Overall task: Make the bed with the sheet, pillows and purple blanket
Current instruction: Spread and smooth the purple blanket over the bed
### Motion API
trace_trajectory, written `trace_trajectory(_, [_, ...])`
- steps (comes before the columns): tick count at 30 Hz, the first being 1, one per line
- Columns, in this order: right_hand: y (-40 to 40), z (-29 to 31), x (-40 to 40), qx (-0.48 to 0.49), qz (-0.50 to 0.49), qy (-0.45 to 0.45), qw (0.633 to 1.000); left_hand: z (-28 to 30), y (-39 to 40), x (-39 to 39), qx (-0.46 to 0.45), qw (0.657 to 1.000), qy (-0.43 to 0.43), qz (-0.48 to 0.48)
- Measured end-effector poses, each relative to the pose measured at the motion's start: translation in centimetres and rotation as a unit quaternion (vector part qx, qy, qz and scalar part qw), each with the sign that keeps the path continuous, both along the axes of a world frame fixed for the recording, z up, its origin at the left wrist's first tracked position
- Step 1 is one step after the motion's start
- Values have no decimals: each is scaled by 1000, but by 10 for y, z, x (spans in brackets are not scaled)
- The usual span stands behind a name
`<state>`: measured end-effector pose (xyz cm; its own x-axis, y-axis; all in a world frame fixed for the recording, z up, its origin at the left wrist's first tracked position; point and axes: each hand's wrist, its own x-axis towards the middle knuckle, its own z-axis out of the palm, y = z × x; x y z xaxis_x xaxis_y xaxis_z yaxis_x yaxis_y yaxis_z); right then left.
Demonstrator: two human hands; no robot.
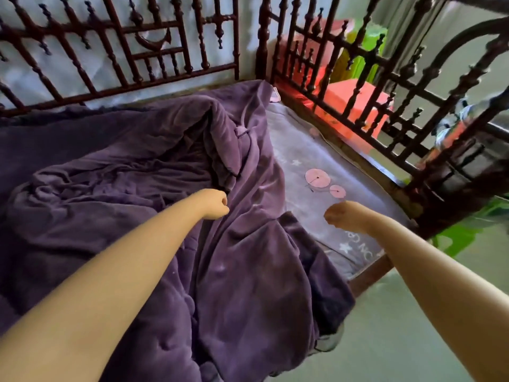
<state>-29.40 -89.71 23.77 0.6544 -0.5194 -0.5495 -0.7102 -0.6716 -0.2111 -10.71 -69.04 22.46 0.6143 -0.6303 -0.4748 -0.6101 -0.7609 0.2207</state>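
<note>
- Left hand [216, 203] is fisted in the purple blanket [154, 205], bunched mid-bed.
- Right hand [340, 215], curled closed, hovers over the bare patterned sheet [305, 153] along the bed's right edge.
- Dark wooden lattice rails [358, 86] enclose the bed.

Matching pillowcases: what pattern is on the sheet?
Head view: the sheet is pale lilac-grey with pink circles, small white stars and some lettering.

The sheet [316, 150] carries pale lettering, too blurred to read.
</note>
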Motion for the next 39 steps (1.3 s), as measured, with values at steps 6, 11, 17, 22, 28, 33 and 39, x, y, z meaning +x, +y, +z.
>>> trace_trajectory(6, [-40,-71,18,15,63,92,994,-63,-46,1,23,996,77,27])
trace_trajectory(11, [-67,-133,53,20,138,122,983,-123,-70,-8,45,985,131,105])
trace_trajectory(17, [-86,-216,94,45,224,78,970,-200,-91,-32,35,953,173,245])
trace_trajectory(22, [-93,-286,101,67,198,3,978,-263,-101,-79,57,926,193,321])
trace_trajectory(28, [-102,-321,116,73,238,22,968,-307,-115,-115,60,943,42,325])
trace_trajectory(33, [-110,-322,104,-50,371,-39,926,-323,-113,-122,-78,922,-7,379])
trace_trajectory(39, [-181,-276,54,311,-60,-164,934,-273,-147,-150,-324,695,388,511])
